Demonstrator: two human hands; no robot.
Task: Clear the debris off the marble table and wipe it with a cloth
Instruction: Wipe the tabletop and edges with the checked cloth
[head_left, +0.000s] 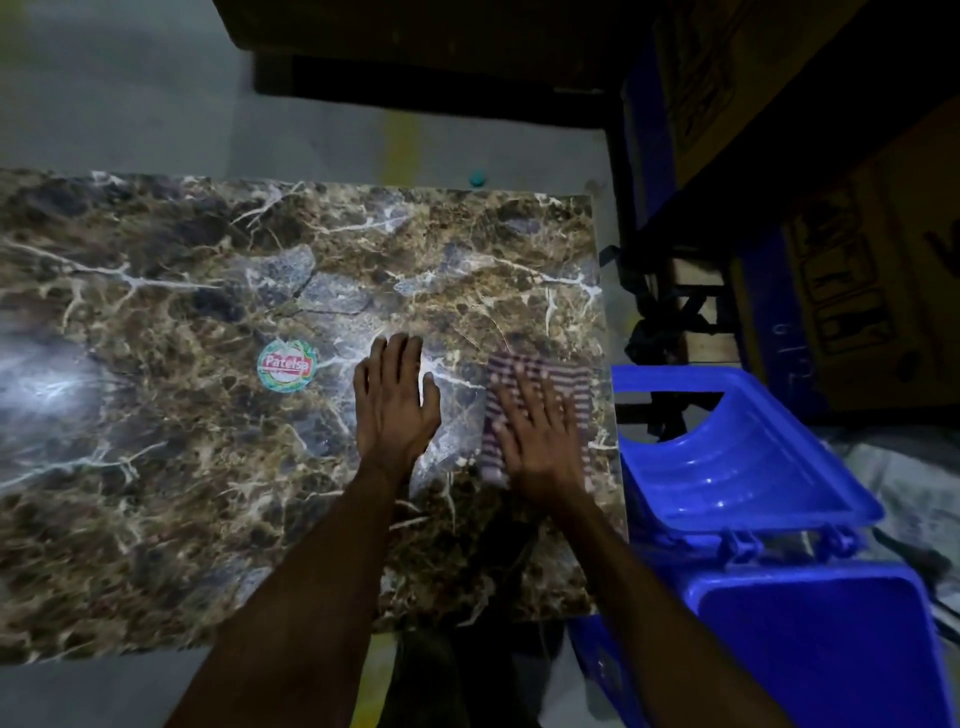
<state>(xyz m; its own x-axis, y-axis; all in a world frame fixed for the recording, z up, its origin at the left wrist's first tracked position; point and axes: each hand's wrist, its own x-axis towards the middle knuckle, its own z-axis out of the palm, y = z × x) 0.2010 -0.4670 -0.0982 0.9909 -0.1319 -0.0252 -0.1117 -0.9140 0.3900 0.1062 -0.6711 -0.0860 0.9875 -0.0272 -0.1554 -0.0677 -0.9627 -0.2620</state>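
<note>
Both hands are flat on the marble surface (156, 291) right now. The left hand (396, 400) lies palm down on bare marble, fingers (397, 356) straight and together, holding nothing. The right hand (535, 431) presses down on a striped cloth (576, 384), fingers spread out straight over it, not bunching it up; it looks motion-blurred. The cloth sits near the right edge of the surface, just beside the left hand but not touching it. A round sticker (286, 365) with red lettering is stuck on the marble to the left of the hands. Off the right edge there's a blue bin (810, 639) with its lid (737, 452) flipped open, right next to the surface. A small teal thing (478, 179) lies on the floor past the far edge, too small to make out.
</note>
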